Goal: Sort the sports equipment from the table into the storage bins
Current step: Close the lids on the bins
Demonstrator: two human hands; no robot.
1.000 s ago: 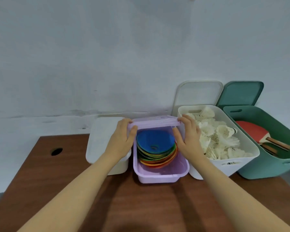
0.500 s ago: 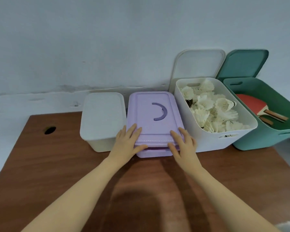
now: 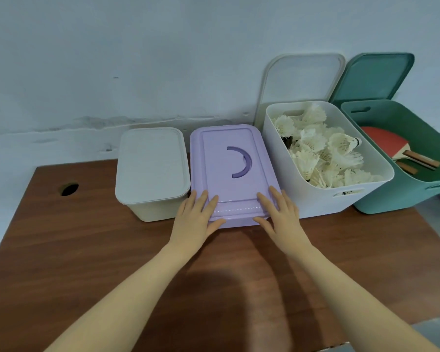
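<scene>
A purple bin (image 3: 233, 222) stands at the table's back middle with its purple lid (image 3: 229, 163) lying flat on top. My left hand (image 3: 196, 217) presses the lid's near left corner with straight fingers. My right hand (image 3: 281, 214) presses the near right corner the same way. The bin's contents are hidden under the lid. To the right, a white open bin (image 3: 323, 201) holds several white shuttlecocks (image 3: 320, 151). A green open bin (image 3: 391, 201) at the far right holds red table tennis paddles (image 3: 384, 146).
A closed cream bin (image 3: 150, 168) stands left of the purple one. A white lid (image 3: 300, 80) and a green lid (image 3: 374, 77) lean on the wall behind their bins. The brown table (image 3: 87, 250) has a cable hole (image 3: 69, 189) at its left.
One second ago both hands held the purple lid above the open bin of coloured discs. The lid now lies shut on the bin, and both hands press its near edge.
</scene>
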